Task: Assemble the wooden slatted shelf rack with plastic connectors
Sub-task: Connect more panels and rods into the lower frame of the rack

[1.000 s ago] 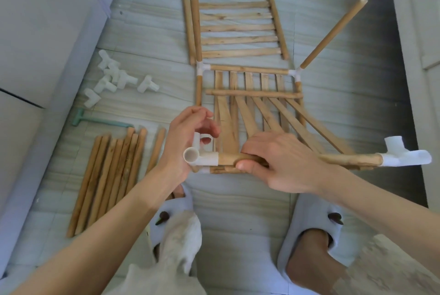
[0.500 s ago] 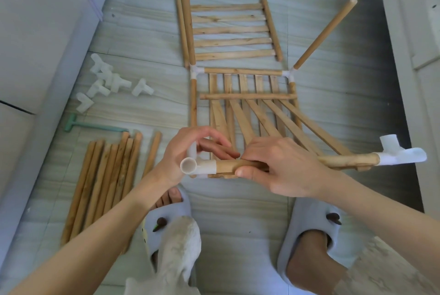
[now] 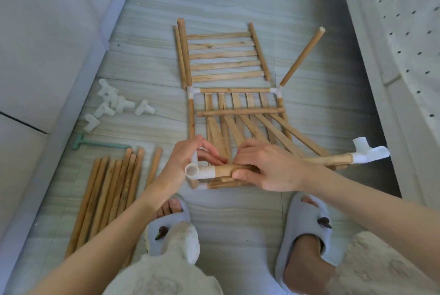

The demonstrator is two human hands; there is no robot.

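- Your left hand (image 3: 184, 160) pinches the white plastic corner connector (image 3: 198, 172) at the near-left end of the round wooden rail (image 3: 281, 163); a second ago its fingers were spread above that connector, now they've closed in toward the slat ends.
- Your right hand (image 3: 266, 166) grips the rail's middle, thumb underneath, same hold as before.
- The rail's far end carries a second white plastic connector (image 3: 369, 154), raised off the grey tiled floor (image 3: 238, 218).
- The half-built wooden slatted frame (image 3: 238, 118) lies on the floor in front of your slippers, one leg pole (image 3: 302, 56) sticking up at the back right.
- The camera has pulled back; the frame itself hasn't shifted.
- Likely meaning: you're lining the rail up with the loose slat ends, joint not seated yet.
- Spare white connectors (image 3: 114, 104), loose wooden dowels (image 3: 112, 194) and a green plastic tool (image 3: 95, 144) lie untouched at left, so plenty of the build remains.
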